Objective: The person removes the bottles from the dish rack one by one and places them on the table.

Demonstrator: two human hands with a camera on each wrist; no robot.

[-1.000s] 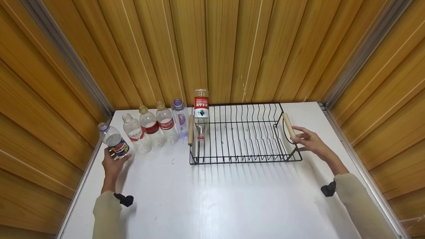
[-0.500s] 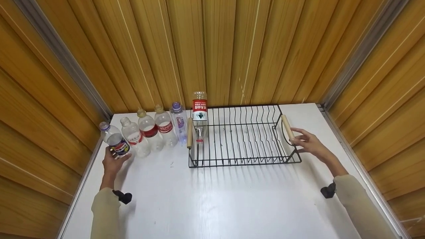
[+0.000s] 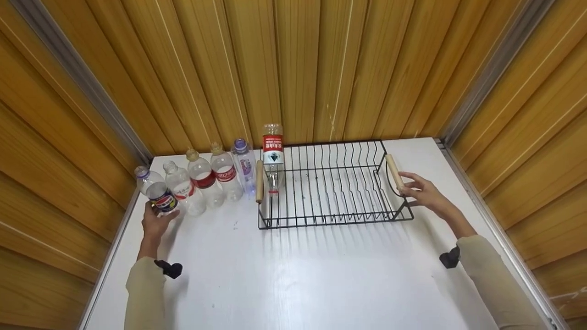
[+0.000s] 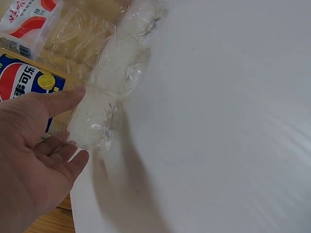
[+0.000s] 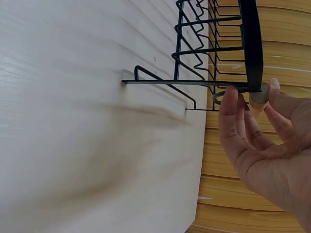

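My left hand (image 3: 156,222) holds the lower part of a clear plastic soda bottle (image 3: 158,190) with a blue Pepsi-style label. In the left wrist view, the thumb lies along one side of that bottle (image 4: 92,124) and the fingers curl at the other. On the right, my right hand (image 3: 426,195) grips the wooden handle (image 3: 394,172) of a black wire dish rack (image 3: 339,220), thumb and fingers around it in the right wrist view. An upside-down bottle with a red-and-white label (image 3: 273,146) leans in the rack's left end.
Several bottles stand in a row left of the rack: one with a white-and-red label (image 3: 185,190), two with red labels, including the nearer-rack one (image 3: 226,174), and a purple-capped one (image 3: 245,167). Wood-patterned walls (image 3: 293,68) enclose the white table (image 3: 298,275).
The head view has shifted slightly. Both hands keep their holds, and the bottles and rack stay essentially where they were.
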